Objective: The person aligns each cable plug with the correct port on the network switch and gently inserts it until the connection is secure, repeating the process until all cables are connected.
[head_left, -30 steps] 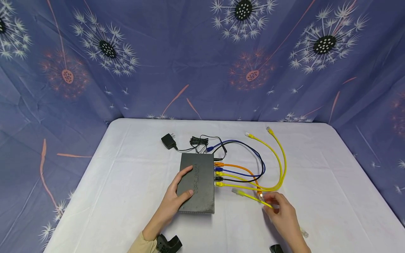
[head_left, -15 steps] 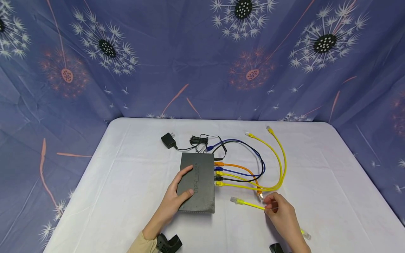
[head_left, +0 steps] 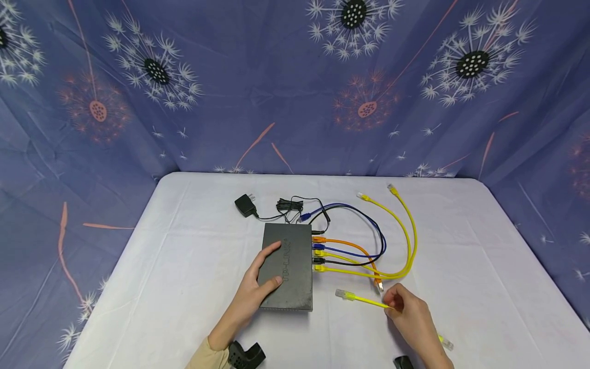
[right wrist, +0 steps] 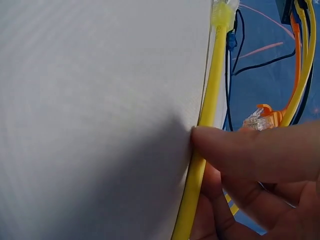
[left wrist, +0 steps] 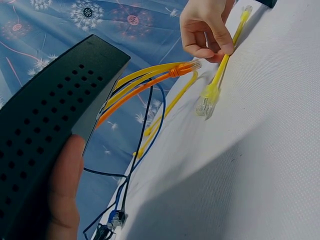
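Observation:
My left hand (head_left: 251, 289) grips the left side of a black TP-LINK network switch (head_left: 295, 256); two digits lie on its top and the others are hidden. On the right, my right hand (head_left: 412, 312) pinches a short yellow Ethernet cable (head_left: 371, 301) between thumb and fingertips. One clear plug (left wrist: 206, 102) of this cable points toward the switch; its other end (head_left: 446, 342) shows past my wrist. Orange, blue, black and yellow cables sit plugged into the switch's right side. The orange cable's loose plug (right wrist: 262, 120) lies close to my right fingertips.
Behind the switch lie a black power adapter (head_left: 246, 205) and its bundled cord (head_left: 289, 205). A blue plug (head_left: 305, 218) rests there too. Loose ends of two yellow cables (head_left: 412, 230) reach toward the back of the white-covered table (head_left: 461, 256). A patterned curtain (head_left: 276, 92) hangs behind.
The pinched yellow cable's near plug has shifted slightly left and toward the table's front, away from the orange plug. My left hand and the switch have stayed in place.

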Demonstrator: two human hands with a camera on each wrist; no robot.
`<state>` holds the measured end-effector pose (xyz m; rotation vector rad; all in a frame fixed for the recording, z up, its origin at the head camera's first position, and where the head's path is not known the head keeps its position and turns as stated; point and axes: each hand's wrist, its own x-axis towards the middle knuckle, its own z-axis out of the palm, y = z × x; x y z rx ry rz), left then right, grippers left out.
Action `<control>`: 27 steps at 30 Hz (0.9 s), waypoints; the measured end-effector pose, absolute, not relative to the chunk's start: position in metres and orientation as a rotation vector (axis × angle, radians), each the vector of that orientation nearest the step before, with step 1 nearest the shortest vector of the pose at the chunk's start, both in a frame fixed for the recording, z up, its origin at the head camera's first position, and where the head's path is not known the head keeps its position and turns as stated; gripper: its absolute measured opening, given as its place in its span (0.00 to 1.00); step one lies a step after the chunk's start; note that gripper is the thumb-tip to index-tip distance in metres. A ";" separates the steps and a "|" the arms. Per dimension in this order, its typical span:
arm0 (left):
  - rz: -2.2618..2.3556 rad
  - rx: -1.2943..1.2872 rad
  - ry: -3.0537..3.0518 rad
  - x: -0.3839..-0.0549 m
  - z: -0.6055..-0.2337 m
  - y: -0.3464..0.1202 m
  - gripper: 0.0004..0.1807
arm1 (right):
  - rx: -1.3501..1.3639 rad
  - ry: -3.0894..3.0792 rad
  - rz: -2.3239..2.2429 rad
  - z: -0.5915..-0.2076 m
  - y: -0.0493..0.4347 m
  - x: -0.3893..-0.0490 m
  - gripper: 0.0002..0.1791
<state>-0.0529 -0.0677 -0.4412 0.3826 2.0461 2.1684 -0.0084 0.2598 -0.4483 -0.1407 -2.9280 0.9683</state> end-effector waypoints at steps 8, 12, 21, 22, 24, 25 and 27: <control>2.171 0.378 2.042 -0.053 -0.441 -0.068 0.36 | -0.156 -2.946 0.996 -0.448 0.260 -0.009 0.18; 2.172 0.380 2.045 -0.053 -0.442 -0.068 0.36 | -0.156 -2.943 1.005 -0.445 0.259 -0.009 0.18; 2.167 0.337 2.044 -0.054 -0.441 -0.067 0.36 | -0.052 -2.854 1.039 -0.442 0.259 -0.007 0.19; 2.166 0.333 2.043 -0.054 -0.440 -0.067 0.36 | -0.048 -2.851 1.047 -0.441 0.259 -0.007 0.19; 2.167 0.330 2.040 -0.053 -0.440 -0.067 0.36 | -0.028 -2.836 1.059 -0.441 0.259 -0.007 0.20; 2.168 0.332 2.041 -0.053 -0.440 -0.067 0.35 | -0.018 -2.827 1.059 -0.441 0.259 -0.007 0.20; 2.168 0.332 2.041 -0.053 -0.440 -0.067 0.35 | 0.003 -2.810 1.057 -0.441 0.259 -0.006 0.20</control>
